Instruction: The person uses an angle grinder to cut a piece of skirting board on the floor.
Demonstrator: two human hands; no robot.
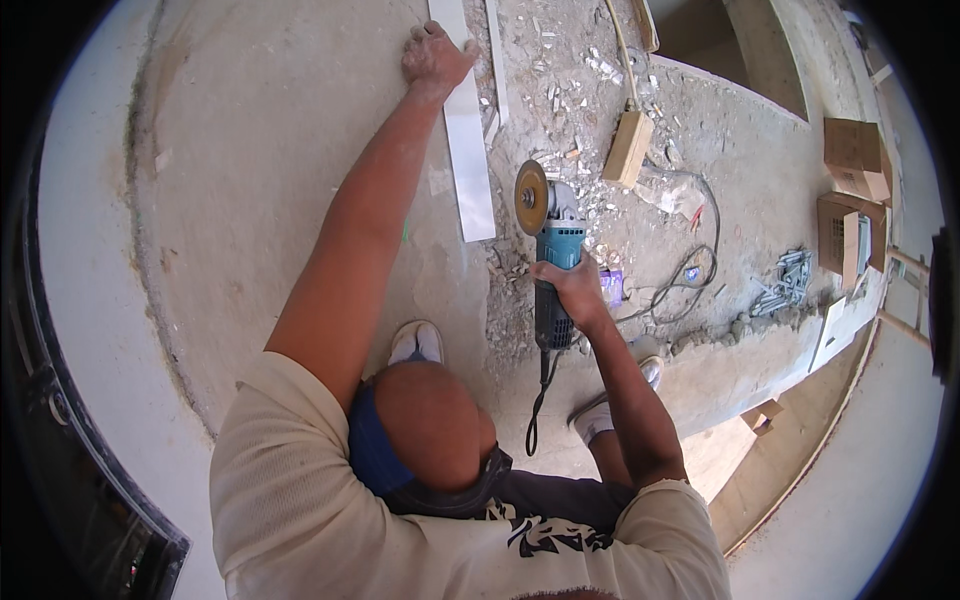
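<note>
Fingers [556, 272] of the right hand [570, 288] are curled tight around the body of a teal angle grinder [553, 262], so that hand is fully closed on the tool. The grinder's disc [530, 197] sits just past the fingertips, edge-on and held above the rubble. Its black cord [538, 400] trails back from under the hand toward the person's white shoes [415, 342].

Just left of the disc lies a long white tile strip [468, 150], flat on the concrete floor [280, 150], its near end almost level with the disc. Follow the strip away from the right-hand fingers and you reach the left hand [434, 55], pressed flat on the strip's far part with fingers spread, pinning rather than gripping.

Right of the grinder hand there's a small purple packet [611, 285], a tangle of grey cable [685, 270] and a pile of metal bits [785, 282]. Further out, a wooden block [628, 148] sits among tile chips [560, 90], and cardboard boxes [853, 190] are well off to the right.
</note>
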